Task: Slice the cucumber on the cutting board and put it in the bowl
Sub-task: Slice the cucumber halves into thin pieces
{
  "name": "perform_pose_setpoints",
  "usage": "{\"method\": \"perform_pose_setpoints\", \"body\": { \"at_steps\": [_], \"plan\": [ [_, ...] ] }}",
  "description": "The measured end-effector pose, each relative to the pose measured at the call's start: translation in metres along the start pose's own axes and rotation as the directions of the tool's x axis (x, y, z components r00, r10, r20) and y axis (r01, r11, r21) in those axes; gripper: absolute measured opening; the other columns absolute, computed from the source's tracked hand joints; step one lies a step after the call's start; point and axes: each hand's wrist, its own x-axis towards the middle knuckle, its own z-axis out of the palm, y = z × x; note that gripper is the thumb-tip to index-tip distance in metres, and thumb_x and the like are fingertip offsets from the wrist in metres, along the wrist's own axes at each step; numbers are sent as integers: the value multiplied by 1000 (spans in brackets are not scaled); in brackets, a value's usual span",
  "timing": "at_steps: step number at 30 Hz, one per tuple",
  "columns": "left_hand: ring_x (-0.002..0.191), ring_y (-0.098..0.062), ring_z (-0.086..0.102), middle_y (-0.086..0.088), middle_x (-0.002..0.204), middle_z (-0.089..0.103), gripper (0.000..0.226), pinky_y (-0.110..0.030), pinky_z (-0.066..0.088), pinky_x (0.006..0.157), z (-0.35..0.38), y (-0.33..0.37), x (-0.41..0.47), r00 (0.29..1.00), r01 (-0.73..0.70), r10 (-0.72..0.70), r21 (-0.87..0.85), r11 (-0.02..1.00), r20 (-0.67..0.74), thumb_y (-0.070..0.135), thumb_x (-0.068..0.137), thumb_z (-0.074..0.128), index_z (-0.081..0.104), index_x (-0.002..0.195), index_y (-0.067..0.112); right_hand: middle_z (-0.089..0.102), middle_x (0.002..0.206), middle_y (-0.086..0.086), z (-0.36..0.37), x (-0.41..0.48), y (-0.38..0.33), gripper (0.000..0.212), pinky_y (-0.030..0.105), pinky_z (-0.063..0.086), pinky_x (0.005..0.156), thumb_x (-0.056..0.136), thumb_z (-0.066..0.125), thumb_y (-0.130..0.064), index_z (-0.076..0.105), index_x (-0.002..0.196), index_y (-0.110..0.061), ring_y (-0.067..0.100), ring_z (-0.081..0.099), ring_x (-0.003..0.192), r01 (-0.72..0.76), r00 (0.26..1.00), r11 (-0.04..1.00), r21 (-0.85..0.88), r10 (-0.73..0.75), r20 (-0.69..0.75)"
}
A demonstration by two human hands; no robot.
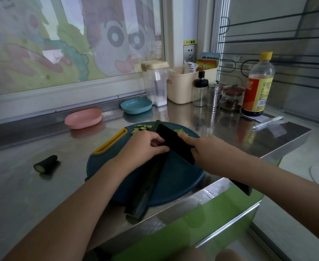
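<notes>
Left fingers hold cucumber, right fingers grip knife; pink bowl behind, stub left

Forearms, left hand and right hand are bare.

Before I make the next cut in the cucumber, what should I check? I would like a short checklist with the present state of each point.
1. Grip on the cucumber: ok, the left hand curls round it.
2. Grip on the knife: ok, the right hand holds it, forefinger along the blade.
3. Left fingertips away from the blade: cannot tell, they sit very close beside it.
4. Cucumber fully on the cutting board: not ok, its near end sticks out past the board's edge.
5. Bowl ready: ok, the pink bowl stands behind the board.
</notes>
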Motion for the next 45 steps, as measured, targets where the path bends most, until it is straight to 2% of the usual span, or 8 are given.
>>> {"method": "perform_pose_setpoints", "body": {
  "at_steps": [5, 9, 21, 26, 30, 34, 39, 45],
  "plan": [
    [73, 14, 53, 9, 101, 69, 39, 0, 40, 62, 1, 0, -1, 999, -18, 19, 22, 1000, -28, 36, 79, 73, 68, 115, 20, 44, 71, 1, -2, -5, 6, 56, 27, 43, 57, 100, 29, -18, 12, 147, -43, 15, 49, 60, -17, 1000, 993, 117, 18, -9],
    [71, 13, 53, 6, 100, 71, 35, 2, 39, 61, 0, 1, -1, 998, -35, 37, 50, 998, -49, 35, 79, 74, 70, 111, 20, 50, 86, 7, -10, -9, 5, 56, 31, 50, 69, 98, 30, -17, 19, 146, -43, 23, 56, 70, -21, 998, 985, 172, 30, -49],
    [81, 2, 61, 6, 99, 72, 33, -3, 42, 66, -2, 3, -1, 998, -26, 30, 81, 996, -52, 35, 77, 76, 72, 106, 18, 45, 74, 0, -22, -21, 1, 55, 30, 51, 61, 99, 30, -19, 19, 145, -45, 14, 52, 57, 8, 999, 987, 161, -2, -37],
    [84, -4, 65, 5, 94, 72, 30, -22, 51, 78, -1, 3, 0, 998, -11, 17, 100, 995, -59, 36, 76, 76, 74, 100, 18, 45, 71, -1, -22, -21, 0, 55, 32, 53, 65, 99, 30, -18, 19, 146, -45, 15, 52, 58, 15, 999, 988, 151, -10, -32],
    [84, -2, 64, 7, 95, 72, 31, -14, 48, 73, -2, 3, 0, 998, -24, 29, 108, 994, -47, 37, 77, 76, 73, 102, 20, 52, 82, 7, -19, -21, 1, 55, 32, 50, 67, 99, 29, -18, 17, 146, -44, 18, 54, 64, 20, 999, 992, 124, -15, -38],
    [75, 8, 58, 12, 89, 67, 29, -1, 40, 61, -2, 3, 0, 999, -27, 31, 99, 995, -41, 35, 77, 76, 72, 101, 20, 49, 74, 4, -17, -18, -1, 58, 30, 48, 63, 99, 31, -16, 14, 147, -44, 15, 49, 59, 24, 999, 997, 75, -23, -23],
    [75, 6, 61, 10, 88, 70, 25, -4, 44, 62, -2, 1, 2, 999, -23, 25, 78, 997, -21, 34, 77, 76, 72, 97, 20, 53, 81, 5, -19, -8, -4, 64, 30, 49, 61, 98, 34, -14, 8, 148, -43, 16, 52, 61, 23, 999, 1000, 1, -23, 30],
    [73, 6, 62, 11, 84, 70, 21, -5, 44, 61, 0, -1, 2, 1000, -19, 20, 57, 998, -16, 35, 78, 75, 71, 94, 22, 39, 65, 0, -5, -5, -10, 65, 25, 38, 49, 97, 35, -16, 4, 148, -41, 12, 40, 53, 34, 999, 999, -11, -34, 21]
  ]
}}
